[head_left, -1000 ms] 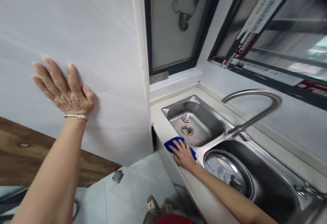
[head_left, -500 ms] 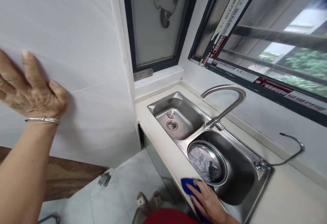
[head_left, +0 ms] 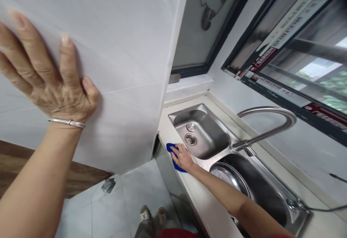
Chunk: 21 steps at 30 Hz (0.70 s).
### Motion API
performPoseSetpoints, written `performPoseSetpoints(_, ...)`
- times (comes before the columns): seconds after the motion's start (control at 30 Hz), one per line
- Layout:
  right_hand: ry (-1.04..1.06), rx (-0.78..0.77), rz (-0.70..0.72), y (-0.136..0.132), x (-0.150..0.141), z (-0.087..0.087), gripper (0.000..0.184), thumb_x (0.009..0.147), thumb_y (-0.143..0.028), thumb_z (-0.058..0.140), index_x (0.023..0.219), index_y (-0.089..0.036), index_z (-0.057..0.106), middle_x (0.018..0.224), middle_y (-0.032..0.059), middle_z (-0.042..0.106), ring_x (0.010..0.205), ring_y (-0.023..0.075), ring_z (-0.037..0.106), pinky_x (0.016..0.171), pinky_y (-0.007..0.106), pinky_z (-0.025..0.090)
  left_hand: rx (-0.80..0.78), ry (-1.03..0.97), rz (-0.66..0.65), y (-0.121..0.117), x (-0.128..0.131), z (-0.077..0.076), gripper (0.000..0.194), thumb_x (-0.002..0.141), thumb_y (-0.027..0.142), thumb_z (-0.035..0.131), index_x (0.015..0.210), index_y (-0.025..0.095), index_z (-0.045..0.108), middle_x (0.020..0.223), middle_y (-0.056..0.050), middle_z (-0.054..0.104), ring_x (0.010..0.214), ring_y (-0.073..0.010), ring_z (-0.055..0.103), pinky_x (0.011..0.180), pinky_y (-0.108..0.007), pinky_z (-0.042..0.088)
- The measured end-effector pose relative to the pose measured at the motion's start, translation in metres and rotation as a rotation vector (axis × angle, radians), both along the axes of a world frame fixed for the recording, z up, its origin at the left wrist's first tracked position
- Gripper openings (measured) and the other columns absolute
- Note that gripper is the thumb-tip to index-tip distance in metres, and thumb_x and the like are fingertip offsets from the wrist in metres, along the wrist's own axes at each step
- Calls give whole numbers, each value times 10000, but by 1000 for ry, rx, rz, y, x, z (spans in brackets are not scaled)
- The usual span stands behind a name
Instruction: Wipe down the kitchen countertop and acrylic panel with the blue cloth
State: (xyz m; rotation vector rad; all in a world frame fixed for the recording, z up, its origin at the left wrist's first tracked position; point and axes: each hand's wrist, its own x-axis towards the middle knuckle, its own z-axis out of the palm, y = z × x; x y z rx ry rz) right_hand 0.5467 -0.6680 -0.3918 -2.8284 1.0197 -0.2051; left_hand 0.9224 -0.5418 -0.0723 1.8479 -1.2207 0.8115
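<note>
My left hand (head_left: 61,75) lies flat against the white wall panel (head_left: 130,57), fingers spread, a silver bangle (head_left: 67,123) round its wrist. My right hand (head_left: 183,157) presses a blue cloth (head_left: 177,166) onto the front rim of the pale countertop (head_left: 165,124), beside the smaller steel sink bowl (head_left: 217,136). Part of the cloth shows past the fingertips and below the palm. In the larger sink bowl (head_left: 267,187) sits a round metal basin (head_left: 230,174), partly hidden behind my right forearm.
A curved steel faucet (head_left: 271,111) rises behind the two bowls. A thin spout (head_left: 322,208) is at the right. Dark-framed windows (head_left: 287,93) stand above the counter. On the tiled floor (head_left: 135,180) lies a small grey object (head_left: 108,185) near the wall.
My right hand has slid the blue cloth along the counter's front rim, from beside the larger bowl to beside the smaller one. The view has shifted; my left hand stays flat on the wall.
</note>
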Motion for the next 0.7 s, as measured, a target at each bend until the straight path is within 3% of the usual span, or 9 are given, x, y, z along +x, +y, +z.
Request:
performPoseSetpoints(0.1, 34, 8, -17, -27, 42, 1, 425, 997, -350, 334, 1339, -248, 565, 1208, 126, 550, 1116, 268, 473, 881, 380, 456, 26, -375, 143, 0, -10, 4, 932, 730, 364, 545, 1548, 346, 97, 1599, 175, -203, 1529, -344, -44, 1202, -680, -19)
performPoseSetpoints(0.23, 80, 31, -70, -48, 83, 6, 421, 999, -343, 321, 1329, -219, 551, 1188, 144, 523, 1116, 281, 460, 834, 369, 451, 52, -406, 145, 2, -20, 7, 924, 752, 297, 544, 1547, 361, 78, 1554, 203, -263, 1531, -306, -84, 1226, -657, -20)
performPoseSetpoints(0.37, 113, 57, -89, -44, 92, 14, 357, 979, -301, 389, 1273, -201, 564, 1180, 145, 517, 1099, 273, 480, 827, 353, 450, 30, -473, 139, 4, -21, 7, 867, 806, 320, 536, 1555, 286, 100, 1607, 105, -203, 1526, -274, -121, 1245, -610, 4)
performPoseSetpoints(0.5, 123, 73, -59, -17, 57, 23, 332, 949, -290, 459, 1251, -211, 574, 1156, 127, 545, 1067, 252, 518, 823, 330, 466, 31, -492, 131, 2, -16, 5, 810, 818, 322, 502, 1547, 217, 164, 1658, -45, -82, 1518, -323, -116, 1208, -683, 32)
performPoseSetpoints(0.7, 98, 80, 1, 61, -67, 17, 409, 937, -304, 477, 1336, -248, 550, 1189, 104, 574, 1100, 232, 540, 886, 330, 496, -35, -573, 111, -2, -11, 3, 817, 810, 295, 519, 1543, 221, 167, 1669, -89, -27, 1528, -317, -81, 1208, -656, 80)
